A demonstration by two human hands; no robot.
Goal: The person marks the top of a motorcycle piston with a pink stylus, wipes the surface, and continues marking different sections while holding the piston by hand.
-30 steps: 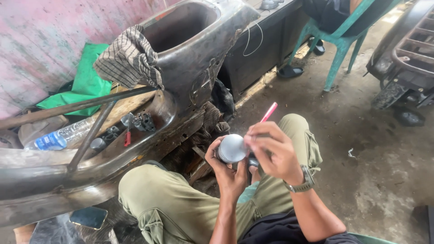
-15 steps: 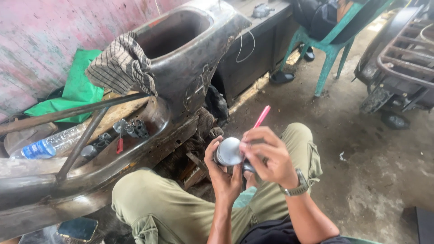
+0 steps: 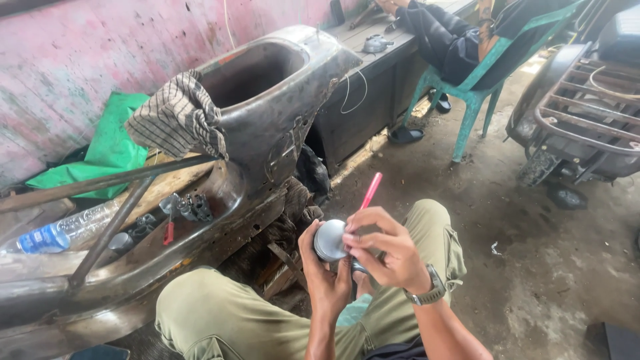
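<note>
The person sits low on the concrete floor with knees drawn up in olive-green trousers, both hands raised between them. The left hand is wrapped around the underside of a round, dull-silver metal cylinder part, gripping it from below with the thumb up along its side. The right hand, a metal-banded wristwatch on its wrist, is closed in a pinch over the part's right edge and grasps a slim pink-red stick-shaped tool, which juts up and away from the fingers at a tilt. The part sits between the two hands, above the gap between the knees and just in front of the bare, grimy grey scooter body shell that lies beside the person. A black-and-white checked cloth is draped over the shell's rim, and a clear plastic water bottle with a blue label lies in the trough of the frame to the left, near a few dark metal sockets. A crumpled green sheet rests against the pink wall. Farther off, another person in dark clothes sits on a teal plastic chair, and a metal rack of a parked vehicle stands at the right.
</note>
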